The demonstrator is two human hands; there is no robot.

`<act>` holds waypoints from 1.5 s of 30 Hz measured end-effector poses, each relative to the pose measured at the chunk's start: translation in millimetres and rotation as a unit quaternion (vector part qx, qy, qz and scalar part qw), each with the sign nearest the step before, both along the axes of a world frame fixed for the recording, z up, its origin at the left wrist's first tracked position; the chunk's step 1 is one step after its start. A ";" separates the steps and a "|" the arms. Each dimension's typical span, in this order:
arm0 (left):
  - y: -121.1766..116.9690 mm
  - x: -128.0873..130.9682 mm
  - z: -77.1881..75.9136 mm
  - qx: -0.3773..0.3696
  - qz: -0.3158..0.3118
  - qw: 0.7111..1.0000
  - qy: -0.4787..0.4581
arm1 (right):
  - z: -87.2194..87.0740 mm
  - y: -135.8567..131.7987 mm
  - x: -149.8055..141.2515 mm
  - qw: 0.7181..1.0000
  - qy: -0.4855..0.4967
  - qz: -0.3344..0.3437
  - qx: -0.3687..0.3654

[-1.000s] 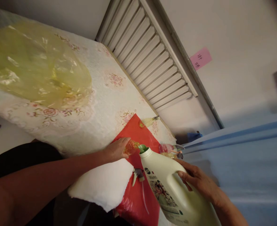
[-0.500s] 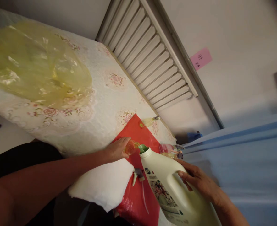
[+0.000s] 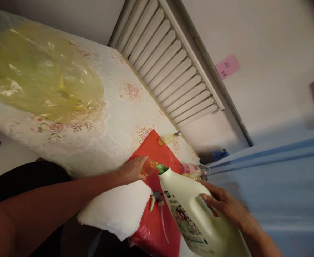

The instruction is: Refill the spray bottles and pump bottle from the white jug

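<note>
My right hand (image 3: 222, 201) is wrapped round the handle of a large pale green detergent jug (image 3: 191, 210), which tilts toward the left. The jug's green spout meets the mouth of a small clear bottle (image 3: 148, 167), orange-looking over the red sheet. My left hand (image 3: 132, 170) closes round that bottle and steadies it; any liquid flow is too small to make out. Below them a spray trigger head (image 3: 157, 198) with its thin dip tube lies on the red sheet (image 3: 157, 232). A folded white cloth (image 3: 119, 210) sits under my left forearm.
A crumpled yellow plastic bag (image 3: 44, 75) covers the left of the floral tablecloth (image 3: 114, 139). Spray bottles stand beyond: a clear yellowish bottle (image 3: 169, 138) and a pink bottle (image 3: 188, 168). A white slatted rack (image 3: 167, 67) borders the table; a blue curtain (image 3: 279, 192) hangs at right.
</note>
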State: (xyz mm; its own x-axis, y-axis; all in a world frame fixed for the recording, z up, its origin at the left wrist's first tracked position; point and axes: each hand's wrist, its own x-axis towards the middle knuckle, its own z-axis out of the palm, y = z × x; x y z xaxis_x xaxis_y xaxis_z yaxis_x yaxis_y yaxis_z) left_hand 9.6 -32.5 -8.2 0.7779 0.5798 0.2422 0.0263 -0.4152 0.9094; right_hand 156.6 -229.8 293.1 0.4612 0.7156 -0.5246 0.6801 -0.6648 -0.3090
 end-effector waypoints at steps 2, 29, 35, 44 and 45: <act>-0.1 -0.5 1.3 0.001 0.001 1.000 -0.004 | -0.4 -0.6 1.2 1.000 0.000 -0.002 0.001; 0.1 -0.9 3.9 0.008 -0.005 1.000 0.006 | 3.3 4.5 -4.9 1.000 -0.011 -0.012 -0.002; 0.1 0.4 0.3 0.012 -0.001 1.000 -0.005 | 0.9 1.9 -0.8 1.000 -0.010 -0.005 -0.001; 0.8 0.7 0.0 0.012 -0.003 1.000 -0.005 | 1.4 0.4 2.4 1.000 -0.012 -0.004 -0.001; 0.5 0.2 0.8 0.013 -0.002 1.000 -0.006 | 1.7 1.1 1.4 1.000 -0.013 -0.007 0.001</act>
State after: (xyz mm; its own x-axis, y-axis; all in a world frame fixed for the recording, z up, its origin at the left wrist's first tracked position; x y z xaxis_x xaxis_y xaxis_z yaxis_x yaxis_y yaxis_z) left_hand 9.8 -32.1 -7.4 0.7772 0.5700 0.2664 0.0131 -0.4380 0.8989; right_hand 158.0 -228.7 294.8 0.4840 0.7100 -0.5115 0.6786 -0.6736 -0.2929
